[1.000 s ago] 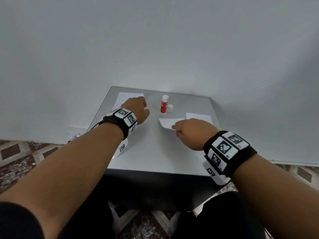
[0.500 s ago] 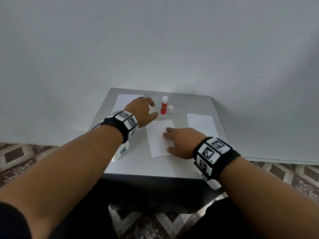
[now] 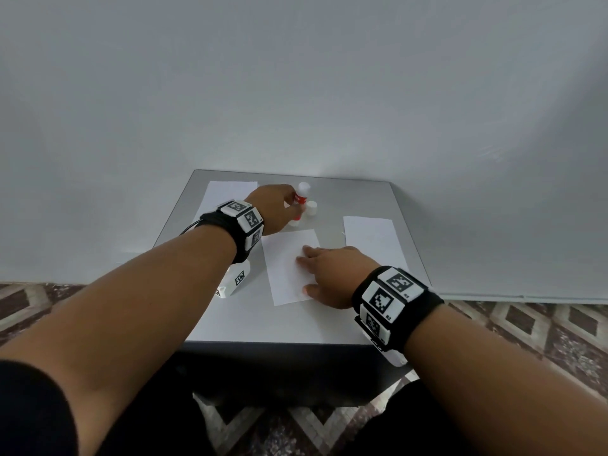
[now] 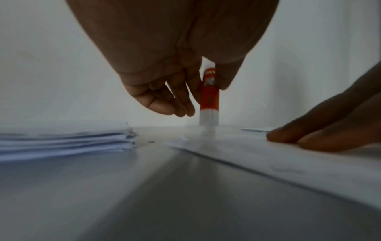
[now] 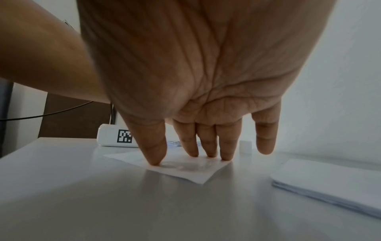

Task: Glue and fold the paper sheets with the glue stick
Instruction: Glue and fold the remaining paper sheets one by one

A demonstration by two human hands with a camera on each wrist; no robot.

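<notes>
- On the grey table (image 3: 362, 205), my left hand (image 3: 273, 209) pinches the upright glue stick (image 3: 301, 200), its base on the surface.
- My right hand (image 3: 332, 274) presses spread, straight fingers (image 5: 208, 146) on the centre paper sheet (image 3: 283, 268).
- Paper stacks lie far left (image 3: 227, 192) and right (image 3: 371, 238).

The glue stick (image 4: 209, 94) carries a white printed label too blurred to read, and the wristbands' square black-and-white code markers (image 3: 381, 299) show tiny characters that cannot be made out
</notes>
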